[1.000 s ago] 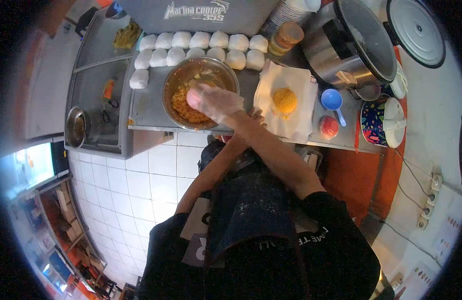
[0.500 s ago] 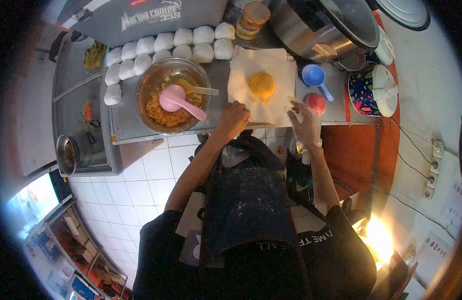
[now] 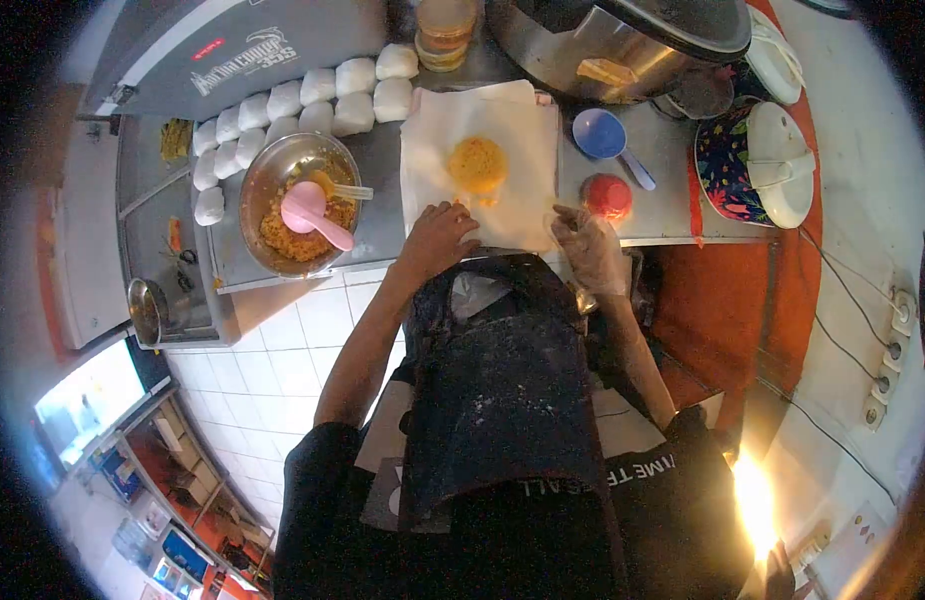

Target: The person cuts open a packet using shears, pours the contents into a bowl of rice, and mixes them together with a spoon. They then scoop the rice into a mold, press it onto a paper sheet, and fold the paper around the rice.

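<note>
A round, flattened mound of orange-yellow rice [image 3: 477, 166] lies on a sheet of white paper [image 3: 427, 150], with a few crumbs below it. My left hand [image 3: 440, 238] is bare, its fingers curled over the near left edge of the paper. At the sheet's right edge is my right hand [image 3: 589, 250] in a clear plastic glove, thumb and forefinger slightly apart. Just beyond the glove sits a red rounded item [image 3: 606, 196]. Left of the paper, a steel bowl [image 3: 250, 222] of orange rice holds a pink scoop [image 3: 307, 209] and a spatula with a clear handle [image 3: 352, 192].
Several white wrapped packets [image 3: 354, 113] line the back left, before a grey cooler [image 3: 242, 60]. A blue scoop [image 3: 599, 133], a large steel cooker [image 3: 602, 65] and a flowered pot [image 3: 722, 165] stand at the right. Stacked jars [image 3: 445, 30] are behind the paper.
The view has shifted, so the counter items appear further left. My left hand's fingers have spread further over the paper's edge, and my gloved right hand has turned and lowered slightly beside it.
</note>
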`<state>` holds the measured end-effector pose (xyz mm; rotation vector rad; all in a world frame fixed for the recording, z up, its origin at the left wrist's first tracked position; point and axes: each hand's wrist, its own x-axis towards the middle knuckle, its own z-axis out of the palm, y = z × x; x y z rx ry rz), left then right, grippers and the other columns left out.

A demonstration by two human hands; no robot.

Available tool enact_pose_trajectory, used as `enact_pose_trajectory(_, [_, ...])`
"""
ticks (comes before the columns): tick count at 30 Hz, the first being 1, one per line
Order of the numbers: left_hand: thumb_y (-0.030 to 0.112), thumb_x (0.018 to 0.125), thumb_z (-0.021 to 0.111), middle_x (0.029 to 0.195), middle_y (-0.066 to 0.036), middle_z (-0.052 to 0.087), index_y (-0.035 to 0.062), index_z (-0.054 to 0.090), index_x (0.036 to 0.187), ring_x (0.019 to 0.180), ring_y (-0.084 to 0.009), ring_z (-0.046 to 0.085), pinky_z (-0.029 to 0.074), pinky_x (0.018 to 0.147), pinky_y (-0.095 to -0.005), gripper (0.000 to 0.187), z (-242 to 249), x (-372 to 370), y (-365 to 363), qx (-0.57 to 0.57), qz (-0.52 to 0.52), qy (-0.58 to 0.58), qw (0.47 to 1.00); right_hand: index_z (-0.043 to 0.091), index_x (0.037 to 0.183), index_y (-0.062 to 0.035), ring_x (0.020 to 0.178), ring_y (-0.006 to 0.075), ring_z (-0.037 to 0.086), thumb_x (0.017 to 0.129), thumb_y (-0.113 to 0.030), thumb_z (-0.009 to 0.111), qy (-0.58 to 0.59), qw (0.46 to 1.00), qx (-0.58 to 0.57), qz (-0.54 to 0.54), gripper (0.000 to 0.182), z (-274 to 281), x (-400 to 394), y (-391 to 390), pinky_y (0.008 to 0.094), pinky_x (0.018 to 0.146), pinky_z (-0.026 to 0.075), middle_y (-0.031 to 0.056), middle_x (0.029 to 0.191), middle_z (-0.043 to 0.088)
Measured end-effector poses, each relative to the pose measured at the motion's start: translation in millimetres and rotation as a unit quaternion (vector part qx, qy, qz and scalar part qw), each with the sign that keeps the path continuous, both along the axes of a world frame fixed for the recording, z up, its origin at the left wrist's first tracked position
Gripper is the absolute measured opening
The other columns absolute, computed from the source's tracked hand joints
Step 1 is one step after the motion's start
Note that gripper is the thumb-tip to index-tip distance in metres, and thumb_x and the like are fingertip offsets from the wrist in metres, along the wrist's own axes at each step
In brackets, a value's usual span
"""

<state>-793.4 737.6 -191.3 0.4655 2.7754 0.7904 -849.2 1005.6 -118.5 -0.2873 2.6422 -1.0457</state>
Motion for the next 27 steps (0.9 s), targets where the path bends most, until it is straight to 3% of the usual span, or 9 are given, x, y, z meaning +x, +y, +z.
enact_pose_trajectory(6, [0.029,0.083,0.067,0.107,-0.008,0.060,0.0101,0.067,0.106,0.108,-0.0282,0.055,0.042,0.092,-0.0423,0.030,-1,1,1,0.010,-0.032,0.051,0.998,0.065,0.111,0.0004,0.088,0.0245,0.068,0.090,-0.030,0.065,-0.035,0.985,-0.154,-0.073,0.037,-29,-5,9,0.0352,0.079,0.052,0.0149,0.099,0.070])
enact_pose_trajectory(8, [0.026,0.082,0.067,0.108,-0.008,0.060,0.0114,0.066,0.107,0.108,-0.0284,0.055,0.042,0.092,-0.0429,0.029,-1,0,-2,0.041,-0.033,0.052,0.997,0.061,0.117,0.0018,0.090,0.0215,0.067,0.091,-0.033,0.064,-0.130,0.938,-0.302,-0.113,0.044,-32,-3,10,0.0328,0.079,0.052,0.0126,0.103,0.069])
enact_pose_trajectory(14, [0.025,0.082,0.068,0.107,-0.007,0.061,0.0114,0.067,0.102,0.105,-0.0284,0.057,0.042,0.093,-0.0431,0.024,0,-7,-4,0.074,-0.054,0.035,0.995,0.053,0.126,-0.0002,0.092,0.0205,0.066,0.088,-0.042,0.067,-0.185,0.885,-0.405,-0.140,0.058,-27,11,11,0.0317,0.080,0.052,0.0116,0.110,0.066])
enact_pose_trajectory(17, [0.025,0.085,0.064,0.102,-0.005,0.060,0.0111,0.067,0.100,0.103,-0.0253,0.055,0.042,0.089,-0.0395,0.020,-8,-10,-3,0.063,-0.074,0.030,0.995,0.055,0.125,-0.0007,0.094,0.0195,0.065,0.087,-0.042,0.069,-0.242,0.880,-0.351,-0.211,0.058,-7,9,0,0.0318,0.081,0.052,0.0118,0.111,0.066])
enact_pose_trajectory(21, [0.024,0.087,0.062,0.100,-0.006,0.060,0.0100,0.065,0.097,0.100,-0.0256,0.056,0.043,0.087,-0.0407,0.018,-12,-13,0,0.033,-0.089,0.036,0.995,0.054,0.128,-0.0018,0.099,0.0184,0.064,0.088,-0.039,0.068,-0.260,0.840,-0.402,-0.254,0.056,-7,11,2,0.0312,0.082,0.052,0.0112,0.111,0.066])
enact_pose_trajectory(23, [0.021,0.089,0.058,0.098,-0.007,0.061,0.0086,0.062,0.098,0.095,-0.0267,0.058,0.045,0.084,-0.0402,0.016,-4,-14,4,0.008,-0.041,0.045,0.998,0.053,0.131,-0.0046,0.103,0.0213,0.063,0.089,-0.038,0.068,-0.173,0.915,-0.309,-0.191,0.056,3,14,0,0.0329,0.083,0.052,0.0112,0.111,0.065])
enact_pose_trajectory(24, [0.021,0.089,0.058,0.098,-0.007,0.061,0.0086,0.062,0.098,0.095,-0.0267,0.058,0.045,0.084,-0.0402,0.016,-1,-17,5,0.007,-0.043,0.046,0.998,0.053,0.131,-0.0046,0.103,0.0213,0.063,0.089,-0.038,0.068,-0.172,0.915,-0.310,-0.192,0.056,-6,16,-2,0.0329,0.083,0.052,0.0112,0.111,0.065])
enact_pose_trajectory(26, [0.019,0.090,0.055,0.096,-0.008,0.061,0.0080,0.059,0.101,0.091,-0.0272,0.060,0.046,0.081,-0.0393,0.016,1,-19,8,0.004,-0.017,0.119,0.993,0.046,0.137,-0.0067,0.108,0.0265,0.060,0.089,-0.044,0.065,0.024,0.986,-0.146,-0.074,0.064,-25,20,-6,0.0361,0.087,0.050,0.0126,0.121,0.061])
enact_pose_trajectory(27, [0.019,0.090,0.055,0.096,-0.008,0.061,0.0080,0.059,0.101,0.091,-0.0272,0.060,0.046,0.081,-0.0393,0.016,1,-20,8,0.004,-0.018,0.120,0.993,0.046,0.137,-0.0067,0.108,0.0265,0.060,0.089,-0.044,0.065,0.025,0.986,-0.146,-0.075,0.064,-27,18,-7,0.0361,0.087,0.050,0.0126,0.121,0.061])
